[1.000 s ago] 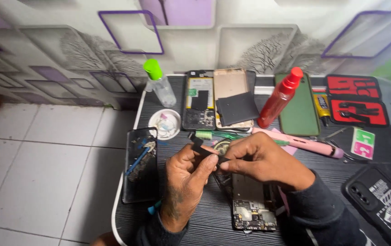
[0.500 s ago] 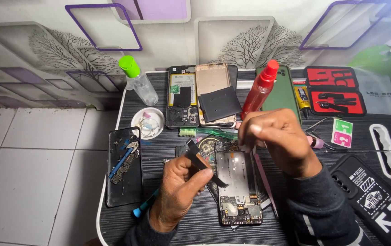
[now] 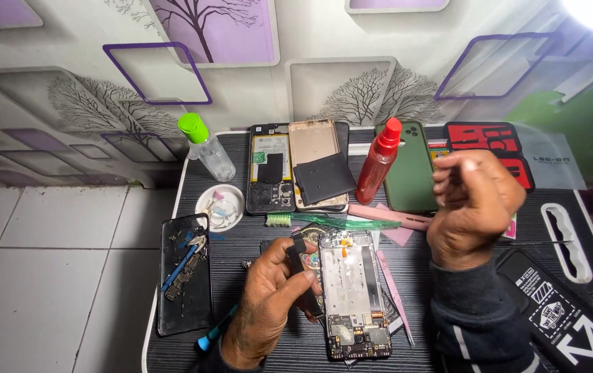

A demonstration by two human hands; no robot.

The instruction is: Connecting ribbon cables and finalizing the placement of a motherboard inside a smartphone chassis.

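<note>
Opened phone (image 3: pixel 353 297) on dark ribbed table (image 3: pixel 241 242), patterned wall (image 3: pixel 69 76) behind

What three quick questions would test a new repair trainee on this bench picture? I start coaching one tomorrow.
1. True or false: the left hand holds a small black part beside the opened phone.
2. What colour is the cap of the clear bottle: A red, B green, C blue?
3. Fill in: the right hand is raised above the ____ bottle's side of the table.

Key: 1 true; 2 B; 3 red.
</note>
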